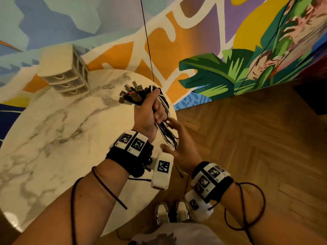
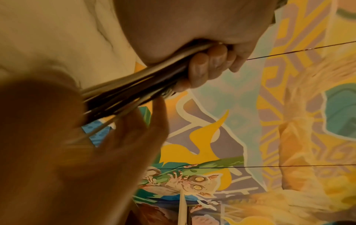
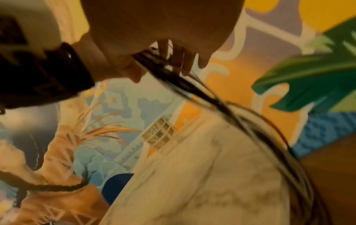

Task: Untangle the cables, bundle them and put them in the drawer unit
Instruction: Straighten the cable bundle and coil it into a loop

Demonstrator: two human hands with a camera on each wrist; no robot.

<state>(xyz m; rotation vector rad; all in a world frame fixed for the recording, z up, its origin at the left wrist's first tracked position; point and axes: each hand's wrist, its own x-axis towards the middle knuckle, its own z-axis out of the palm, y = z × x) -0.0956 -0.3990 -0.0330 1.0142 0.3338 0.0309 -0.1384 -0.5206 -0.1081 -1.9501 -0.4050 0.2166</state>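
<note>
My left hand (image 1: pixel 150 110) is raised over the right edge of the marble table (image 1: pixel 53 138) and grips a bundle of black and white cables (image 1: pixel 168 133). Several USB plugs (image 1: pixel 131 94) fan out above its fist. In the left wrist view its curled fingers (image 2: pixel 208 67) wrap the cables (image 2: pixel 134 85). My right hand (image 1: pixel 178 144) is just below, its fingers straight and its thumb apart, and the loose strands run across its palm. In the right wrist view the cables (image 3: pixel 212 97) trail down to the lower right. The beige drawer unit (image 1: pixel 65 76) stands at the table's far left with its drawers closed.
A painted mural wall (image 1: pixel 230 50) rises behind the table, with thin black cords (image 1: pixel 146 41) hanging down it. A herringbone wood floor (image 1: pixel 247 147) lies to the right. My shoes (image 1: pixel 173 213) stand by the table's near edge. The drawer unit (image 3: pixel 159 135) also shows in the right wrist view.
</note>
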